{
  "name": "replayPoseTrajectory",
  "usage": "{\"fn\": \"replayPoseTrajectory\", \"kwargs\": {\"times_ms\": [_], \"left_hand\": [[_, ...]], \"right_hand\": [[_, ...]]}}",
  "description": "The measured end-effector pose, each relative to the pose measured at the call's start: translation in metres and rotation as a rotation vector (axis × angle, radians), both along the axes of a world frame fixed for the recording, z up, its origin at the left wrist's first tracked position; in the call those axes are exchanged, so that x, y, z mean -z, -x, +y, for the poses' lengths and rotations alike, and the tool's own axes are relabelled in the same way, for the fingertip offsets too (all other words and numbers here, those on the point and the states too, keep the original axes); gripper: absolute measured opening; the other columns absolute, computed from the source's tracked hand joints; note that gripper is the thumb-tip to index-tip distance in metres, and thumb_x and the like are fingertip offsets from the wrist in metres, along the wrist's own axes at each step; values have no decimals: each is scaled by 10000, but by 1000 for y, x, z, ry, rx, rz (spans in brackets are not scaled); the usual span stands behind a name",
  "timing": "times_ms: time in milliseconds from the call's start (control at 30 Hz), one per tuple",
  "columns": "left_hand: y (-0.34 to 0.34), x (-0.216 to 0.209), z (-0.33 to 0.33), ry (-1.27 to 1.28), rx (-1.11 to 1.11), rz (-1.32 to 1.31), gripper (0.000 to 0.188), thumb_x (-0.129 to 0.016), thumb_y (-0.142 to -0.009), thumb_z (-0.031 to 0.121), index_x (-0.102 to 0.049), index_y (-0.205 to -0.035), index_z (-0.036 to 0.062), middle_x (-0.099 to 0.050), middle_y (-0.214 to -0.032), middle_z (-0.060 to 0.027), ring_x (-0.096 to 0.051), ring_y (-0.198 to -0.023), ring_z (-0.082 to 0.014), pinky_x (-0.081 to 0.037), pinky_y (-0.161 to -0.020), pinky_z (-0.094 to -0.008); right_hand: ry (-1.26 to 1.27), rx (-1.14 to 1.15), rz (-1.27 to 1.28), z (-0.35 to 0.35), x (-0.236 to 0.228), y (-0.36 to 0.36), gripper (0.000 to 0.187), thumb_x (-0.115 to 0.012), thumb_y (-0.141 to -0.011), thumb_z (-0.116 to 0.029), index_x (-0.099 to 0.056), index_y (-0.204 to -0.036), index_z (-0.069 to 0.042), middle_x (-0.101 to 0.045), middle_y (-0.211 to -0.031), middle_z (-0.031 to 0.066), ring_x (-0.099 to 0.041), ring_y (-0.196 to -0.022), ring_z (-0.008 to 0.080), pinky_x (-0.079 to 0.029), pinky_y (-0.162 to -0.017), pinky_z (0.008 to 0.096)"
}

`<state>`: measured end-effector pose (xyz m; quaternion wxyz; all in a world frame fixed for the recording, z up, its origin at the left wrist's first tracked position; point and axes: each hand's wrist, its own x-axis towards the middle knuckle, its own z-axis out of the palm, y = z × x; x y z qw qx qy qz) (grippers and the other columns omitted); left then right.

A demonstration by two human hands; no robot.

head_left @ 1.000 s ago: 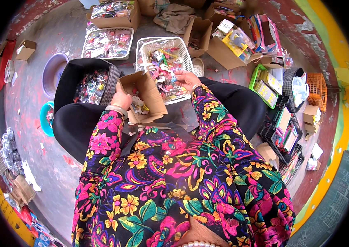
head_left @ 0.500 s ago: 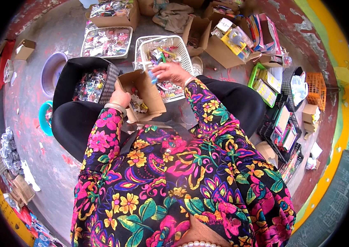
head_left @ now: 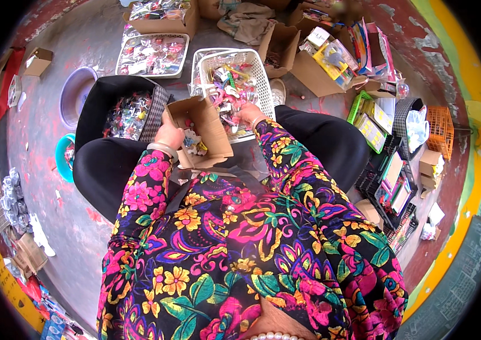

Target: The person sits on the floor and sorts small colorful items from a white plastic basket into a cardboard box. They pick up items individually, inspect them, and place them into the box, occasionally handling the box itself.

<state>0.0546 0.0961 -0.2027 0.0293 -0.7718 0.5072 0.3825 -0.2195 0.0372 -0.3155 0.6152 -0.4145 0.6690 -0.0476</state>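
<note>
A: Largest first: what's under everything?
B: The painted floor (head_left: 76,195), grey with red patches, filling much of the left of the frame. On it, left of the upper centre, is a black bin (head_left: 94,110) with a checked side, full of small wrapped goods.

A: And after that?
B: The white basket (head_left: 264,85) at upper centre, with perforated walls, holding a colourful heap. Just below and left of it, near the middle of the frame, is the smaller cardboard box (head_left: 213,131), its mouth toward the camera.

A: Where are the hands?
B: The left hand (head_left: 169,135) is clasping the box by its left side. The right hand (head_left: 247,113) is down at the basket's lower right, fingers among the bright small pieces (head_left: 229,85). Whether they pinch one, I cannot tell.

A: Anything in the box?
B: Some mixed bits (head_left: 195,143), white, yellow and dark, gathered toward its lower left; much of the cardboard bottom shows.

A: Which step would you call this?
B: Picking through the heap, I'd judge, the right hand searching while the left steadies the box.

A: What does the next move call for?
B: Probably a sure pinch on one piece, freed cleanly from its tangled neighbours, with the box kept steady.
</note>
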Motion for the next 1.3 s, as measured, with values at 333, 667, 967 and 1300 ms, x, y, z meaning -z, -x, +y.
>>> {"fn": "replayPoseTrajectory", "kwargs": {"times_ms": [333, 667, 967, 1300], "left_hand": [[2, -7, 2, 9, 15, -37, 636, -505, -739, 194, -246, -1270, -41, -549, -1020, -279, -547, -957, -376, -417, -857, -415], [8, -16, -1, 10, 12, -12, 647, -513, -745, 200, -238, -1287, -22, -552, -1026, -269, -545, -963, -373, -415, -860, -412], [8, -8, -5, 6, 6, -4, 612, -503, -750, 202, -273, -1271, -22, -532, -1071, -270, -525, -1011, -363, -399, -885, -404], [11, -9, -6, 12, -18, 5, 578, -507, -749, 200, -309, -1246, -18, -537, -1066, -264, -522, -1014, -367, -395, -890, -407]], "right_hand": [[375, -492, 427, -3, 24, -18, 245, -630, -666, -298, -637, -678, -53, -599, -586, 92, -588, -516, 217, -479, -523, 322], [-43, 201, 31, -6, 22, 15, 50, -552, -717, -97, -574, -748, -64, -555, -652, 57, -523, -546, 150, -437, -493, 325], [-2, 730, -470, 4, -31, 30, 52, -576, -786, -100, -555, -806, -57, -558, -707, 25, -538, -622, 143, -473, -578, 281], [140, 814, -796, 0, -24, 34, 78, -607, -746, -52, -538, -726, -22, -563, -666, 56, -575, -641, 171, -510, -645, 304]]}}
